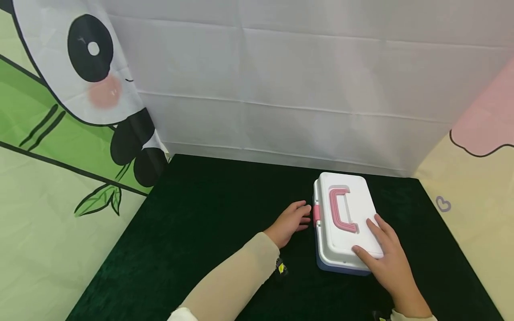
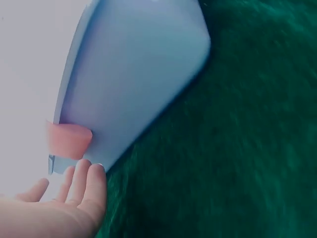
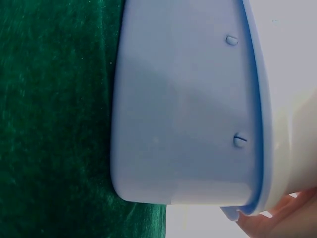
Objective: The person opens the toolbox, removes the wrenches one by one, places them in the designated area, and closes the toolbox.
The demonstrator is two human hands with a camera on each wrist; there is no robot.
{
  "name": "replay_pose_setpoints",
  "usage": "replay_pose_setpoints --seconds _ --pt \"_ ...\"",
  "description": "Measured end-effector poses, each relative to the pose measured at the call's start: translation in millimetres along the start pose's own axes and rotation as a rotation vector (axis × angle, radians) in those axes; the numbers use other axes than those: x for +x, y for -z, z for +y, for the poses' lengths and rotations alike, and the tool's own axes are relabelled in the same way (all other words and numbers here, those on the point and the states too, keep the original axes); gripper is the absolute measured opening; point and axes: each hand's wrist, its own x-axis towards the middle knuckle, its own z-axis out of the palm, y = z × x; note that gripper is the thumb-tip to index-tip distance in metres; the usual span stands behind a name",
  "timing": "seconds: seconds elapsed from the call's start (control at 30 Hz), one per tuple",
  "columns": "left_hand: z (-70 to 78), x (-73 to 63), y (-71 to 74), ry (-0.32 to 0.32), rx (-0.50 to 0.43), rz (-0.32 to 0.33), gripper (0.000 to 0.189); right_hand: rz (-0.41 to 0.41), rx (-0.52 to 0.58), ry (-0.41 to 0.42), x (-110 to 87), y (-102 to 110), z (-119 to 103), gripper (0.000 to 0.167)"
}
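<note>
A box with a white lid (image 1: 363, 200) and a blue base (image 3: 183, 109) lies on the dark green cloth. Folded flat into its lid is a pink handle (image 1: 335, 209). My left hand (image 1: 290, 223) is beside the box's left side, its loosely extended fingers close to a pink latch (image 2: 68, 141); whether they touch it I cannot tell. On the lid's right edge rests my right hand (image 1: 388, 256), fingers and thumb spread over the white surface. The lid is down on the base. In the right wrist view, small pegs show on the base's side.
Dark green cloth (image 1: 225, 200) covers the table. A white fabric backdrop (image 1: 297, 80) rises behind its far edge. Printed fabric with a panda face (image 1: 52, 53) hangs on the left, and pale yellow fabric (image 1: 478, 214) on the right.
</note>
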Motion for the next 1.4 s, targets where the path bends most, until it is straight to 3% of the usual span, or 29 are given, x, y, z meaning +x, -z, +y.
replay_pose_setpoints --seconds 0.17,0.33,0.67,0.87,1.1,1.4 --pt "-3.6 10.7 -9.7 0.011 -0.127 0.016 0.064 0.005 0.010 -0.001 -1.8 1.9 1.7 0.082" --pt "-6.8 17.3 -11.8 0.052 -0.135 0.044 0.057 -0.004 0.016 -0.007 -2.0 0.1 3.6 0.082" --pt "-4.6 25.6 -13.4 0.112 -0.178 0.017 0.038 -0.011 0.024 -0.007 -0.4 -0.3 1.6 0.081" --pt "-1.5 28.9 -16.3 0.137 -0.116 0.061 0.034 -0.020 0.019 -0.011 0.0 0.3 -0.8 0.081" --pt "5.6 27.7 -23.4 0.147 0.027 0.135 0.028 -0.009 0.025 -0.007 0.4 0.7 1.4 0.081" --pt "1.0 31.5 -27.9 0.098 0.091 0.179 0.018 -0.012 0.037 -0.006 2.3 -1.6 5.1 0.081"
